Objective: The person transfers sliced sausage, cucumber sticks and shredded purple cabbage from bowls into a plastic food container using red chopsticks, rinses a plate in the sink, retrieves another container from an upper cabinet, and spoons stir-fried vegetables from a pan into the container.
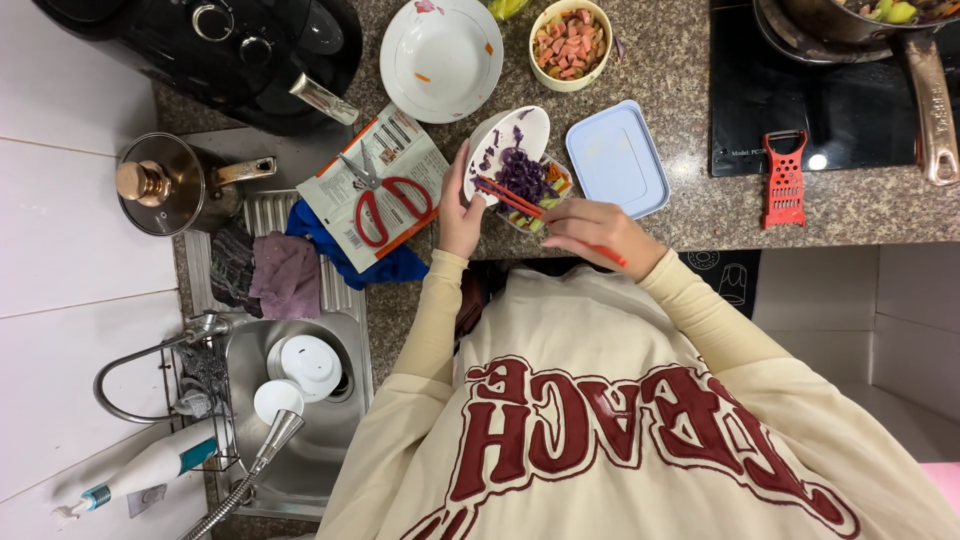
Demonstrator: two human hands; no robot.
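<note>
Left hand: left hand (458, 215) is closed on the edge of a white plate (497, 132); thumb is on the rim, fingers go behind it; the plate is tilted, with its lower edge over a small container (556, 180)
Right hand: right hand (598, 226) is closed around a pair of red chopsticks (520, 200); their tips reach up to the left into the cabbage
Cabbage: shredded purple cabbage (523, 174) lies on the lower part of the plate and on top of the container; some small pieces stick higher on the plate
Container: it stands on the speckled stone counter (690, 215), mostly hidden under the plate and cabbage; green and orange vegetable pieces show inside
Lid: pale blue lid (617, 158) lies flat just beside the container, to its right in the picture
Further back: empty white dish (441, 57); cream bowl (570, 43) with chopped pink sausage
Left of the hands: red-handled scissors (384, 196) on an opened packet (385, 180); blue cloth (350, 262) under it
Right side: red grater (785, 178) at the edge of the black cooktop (800, 110); pan (880, 20) on it
</note>
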